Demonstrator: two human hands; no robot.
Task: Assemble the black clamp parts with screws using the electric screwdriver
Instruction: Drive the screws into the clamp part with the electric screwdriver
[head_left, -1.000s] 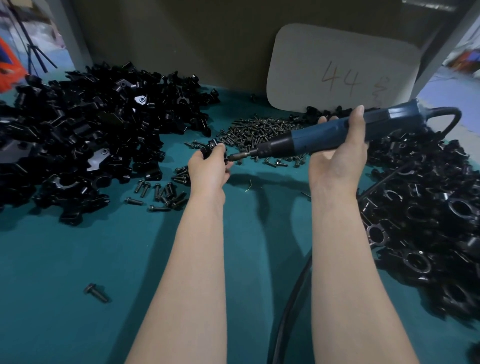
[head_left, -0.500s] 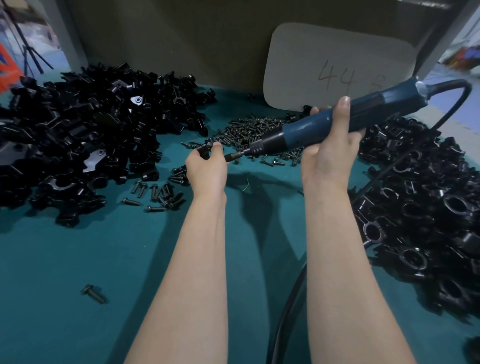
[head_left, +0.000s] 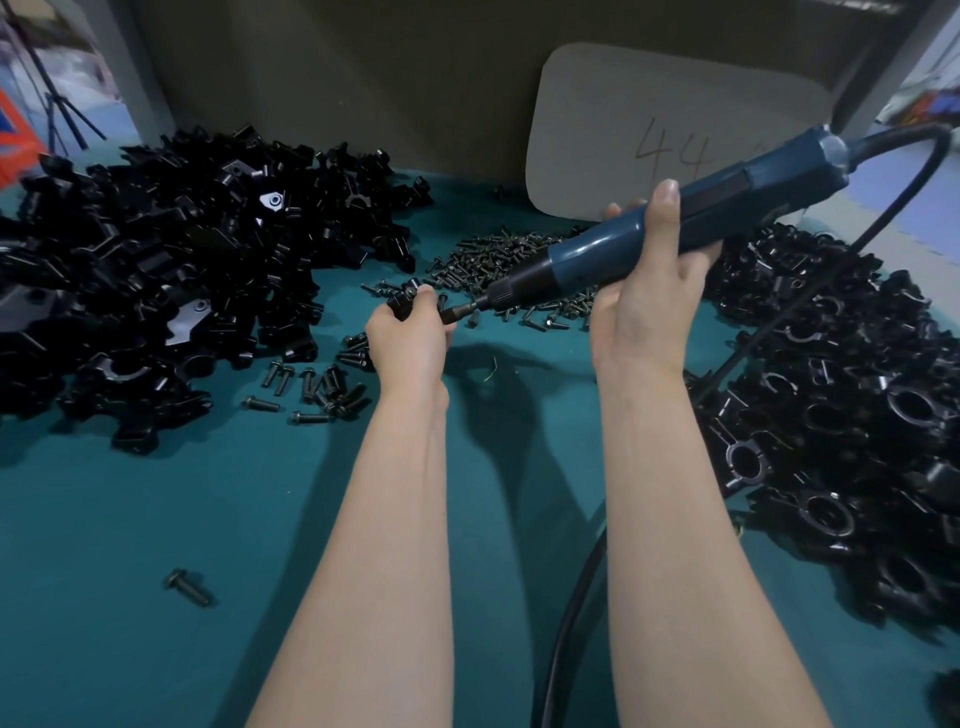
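My left hand (head_left: 408, 340) grips a small black clamp part (head_left: 404, 300) above the teal table, mostly hidden by my fingers. My right hand (head_left: 647, 301) is wrapped round the blue electric screwdriver (head_left: 675, 223), which slopes down to the left. Its bit tip (head_left: 457, 313) touches the part at my left fingertips. A heap of small dark screws (head_left: 514, 265) lies just behind both hands. Several larger bolts (head_left: 322, 382) lie left of my left wrist.
A big pile of loose black clamp parts (head_left: 171, 280) fills the left side and another pile (head_left: 841, 410) the right. The screwdriver's black cable (head_left: 563, 634) runs down between my forearms. A grey card marked 44 (head_left: 649, 119) leans on the back wall. One lone bolt (head_left: 188, 586) lies front left.
The rear end of the screwdriver has risen, so the tool tilts more steeply toward my left hand. My left hand keeps its hold on the part, and the bit stays at it.
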